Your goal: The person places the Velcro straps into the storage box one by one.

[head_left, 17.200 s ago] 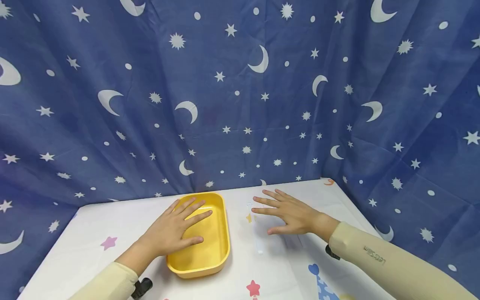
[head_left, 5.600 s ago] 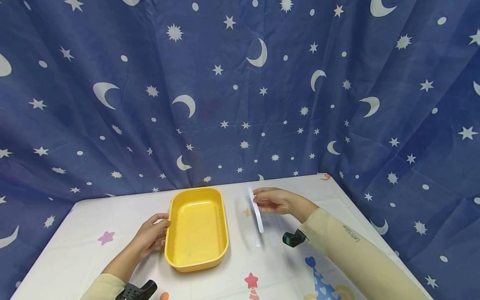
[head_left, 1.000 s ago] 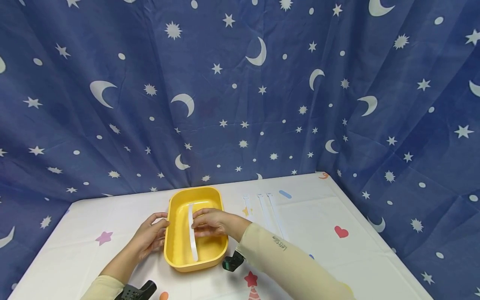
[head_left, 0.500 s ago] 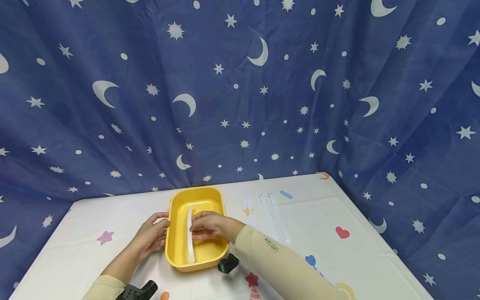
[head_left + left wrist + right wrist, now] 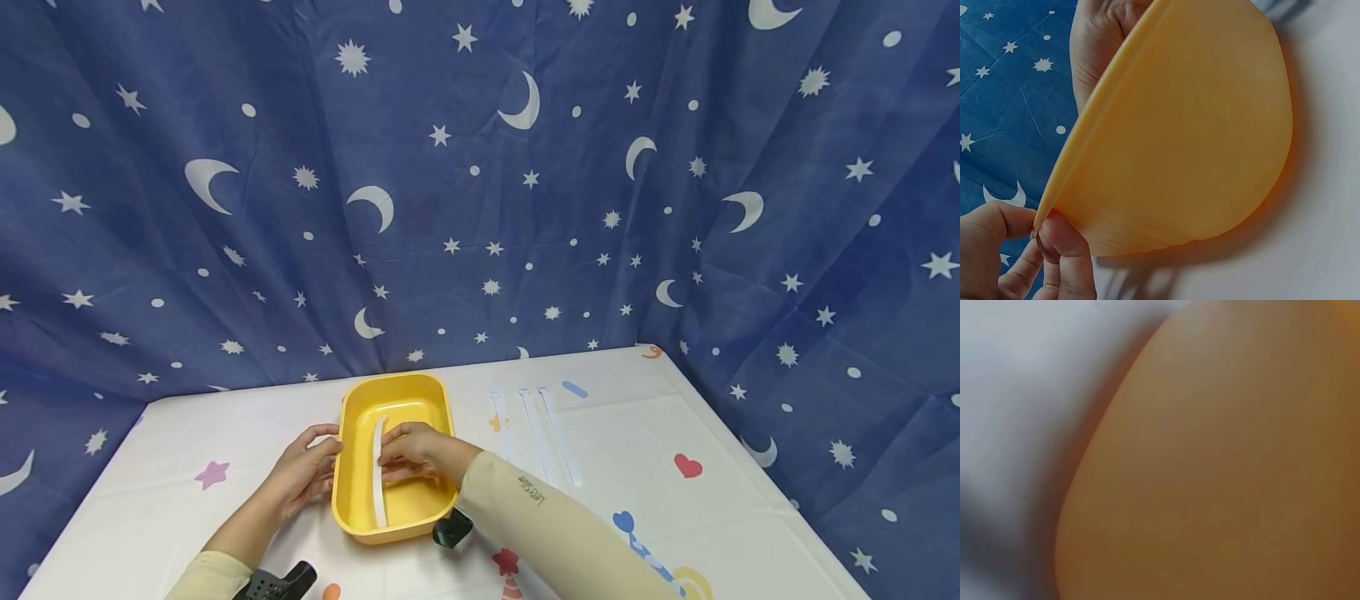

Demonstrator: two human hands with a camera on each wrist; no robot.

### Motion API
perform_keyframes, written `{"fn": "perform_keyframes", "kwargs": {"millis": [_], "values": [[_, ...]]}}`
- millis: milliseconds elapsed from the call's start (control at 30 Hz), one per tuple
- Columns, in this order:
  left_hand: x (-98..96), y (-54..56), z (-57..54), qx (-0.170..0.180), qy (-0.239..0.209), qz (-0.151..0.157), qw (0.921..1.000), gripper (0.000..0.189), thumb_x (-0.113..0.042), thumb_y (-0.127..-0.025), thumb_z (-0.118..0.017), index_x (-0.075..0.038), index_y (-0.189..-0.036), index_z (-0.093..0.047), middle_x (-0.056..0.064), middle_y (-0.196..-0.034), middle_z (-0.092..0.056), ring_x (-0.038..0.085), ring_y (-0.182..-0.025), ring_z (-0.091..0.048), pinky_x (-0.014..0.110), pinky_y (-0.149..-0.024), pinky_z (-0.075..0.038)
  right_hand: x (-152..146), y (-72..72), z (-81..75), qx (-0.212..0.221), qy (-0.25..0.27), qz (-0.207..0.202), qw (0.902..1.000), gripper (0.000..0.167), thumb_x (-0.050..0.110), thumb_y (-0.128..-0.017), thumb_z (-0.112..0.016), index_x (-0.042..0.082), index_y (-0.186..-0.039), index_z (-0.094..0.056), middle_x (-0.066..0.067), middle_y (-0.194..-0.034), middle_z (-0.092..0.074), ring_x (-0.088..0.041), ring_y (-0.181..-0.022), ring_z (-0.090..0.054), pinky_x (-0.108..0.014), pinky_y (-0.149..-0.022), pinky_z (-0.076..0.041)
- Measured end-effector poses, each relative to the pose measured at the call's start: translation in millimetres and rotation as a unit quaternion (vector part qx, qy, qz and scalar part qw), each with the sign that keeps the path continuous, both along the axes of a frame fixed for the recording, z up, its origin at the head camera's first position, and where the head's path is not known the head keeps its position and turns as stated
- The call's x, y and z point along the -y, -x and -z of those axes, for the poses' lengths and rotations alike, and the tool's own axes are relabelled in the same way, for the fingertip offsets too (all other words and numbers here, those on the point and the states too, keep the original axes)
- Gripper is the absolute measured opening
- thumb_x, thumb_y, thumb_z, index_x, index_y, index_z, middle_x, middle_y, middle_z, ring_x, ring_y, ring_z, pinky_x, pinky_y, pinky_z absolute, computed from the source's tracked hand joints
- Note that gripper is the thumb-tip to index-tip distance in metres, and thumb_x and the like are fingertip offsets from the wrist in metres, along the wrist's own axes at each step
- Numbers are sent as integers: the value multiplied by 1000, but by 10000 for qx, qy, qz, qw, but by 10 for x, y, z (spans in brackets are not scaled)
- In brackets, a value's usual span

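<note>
My left hand (image 5: 303, 469) pinches the left rim of a yellow plastic tub (image 5: 450, 442); in the left wrist view its thumb and fingers (image 5: 1071, 250) close over the edge. Inside the tub, my right hand (image 5: 415, 450) holds a long flat white strip (image 5: 378, 500) by its right side, near the middle. The strip runs lengthwise along the tub and stands slightly bowed. Part of the right hand (image 5: 1105, 50) shows behind the rim in the left wrist view. The tub's outer wall (image 5: 1197, 456) fills most of the right wrist view, hiding that hand.
Several similar white strips, one of them (image 5: 558, 437) farthest right, lie side by side right of the tub, each with a small head at the far end. A white printed cloth (image 5: 750, 533) covers the table. Blue star-patterned curtains (image 5: 465, 208) stand behind and at both sides.
Both hands were spread open at first. The right hand then took a strip from the right and brought it into the tub. Lately it has shifted slightly left; the left hand keeps the rim.
</note>
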State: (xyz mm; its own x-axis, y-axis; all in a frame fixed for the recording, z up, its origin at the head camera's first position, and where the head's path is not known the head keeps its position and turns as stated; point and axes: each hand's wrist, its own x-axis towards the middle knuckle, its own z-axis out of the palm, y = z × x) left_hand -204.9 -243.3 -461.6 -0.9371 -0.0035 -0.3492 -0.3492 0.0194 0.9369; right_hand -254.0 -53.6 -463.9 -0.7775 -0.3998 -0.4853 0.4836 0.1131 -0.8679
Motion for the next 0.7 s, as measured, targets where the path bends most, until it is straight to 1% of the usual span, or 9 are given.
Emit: {"fn": "perform_keyframes", "kwargs": {"millis": [167, 333, 500, 700], "values": [[-5, -7, -10, 3, 15, 18, 10000, 50, -13, -95, -51, -6, -141, -32, 0, -83, -64, 7, -69, -62, 18, -54, -54, 52, -40, -20, -310, -215, 13, 9993, 25, -15, -79, -66, 4, -95, -60, -8, -71, -59, -17, -57, -62, -40, -71, -61], [4, 0, -9, 31, -42, 25, 10000, 51, -13, -96, -51, -7, -142, -31, -1, -82, -63, 5, -67, -61, 17, -53, -52, 112, -80, -45, -493, -450, 227, 9975, 25, -16, -76, -69, 3, -90, -59, -8, -67, -59, -18, -54, -64, -38, -65, -61], [16, 9, 7, 46, -38, 66, 10000, 50, -14, -96, -50, -7, -142, -31, -1, -82, -63, 6, -68, -61, 18, -53, -52, 154, -106, -49, -595, -719, 425, 9947, 23, -15, -76, -71, 2, -86, -60, -9, -66, -61, -24, -59, -69, -39, -63, -61], [9, 18, 21, 32, -44, 88, 9999, 50, -14, -96, -50, -7, -142, -30, 0, -85, -64, 7, -72, -63, 21, -56, -55, 165, -138, -63, -745, -1000, 544, 9907, 18, -12, -78, -72, 2, -84, -63, -14, -67, -67, -28, -66, -72, -42, -64, -61]]}}
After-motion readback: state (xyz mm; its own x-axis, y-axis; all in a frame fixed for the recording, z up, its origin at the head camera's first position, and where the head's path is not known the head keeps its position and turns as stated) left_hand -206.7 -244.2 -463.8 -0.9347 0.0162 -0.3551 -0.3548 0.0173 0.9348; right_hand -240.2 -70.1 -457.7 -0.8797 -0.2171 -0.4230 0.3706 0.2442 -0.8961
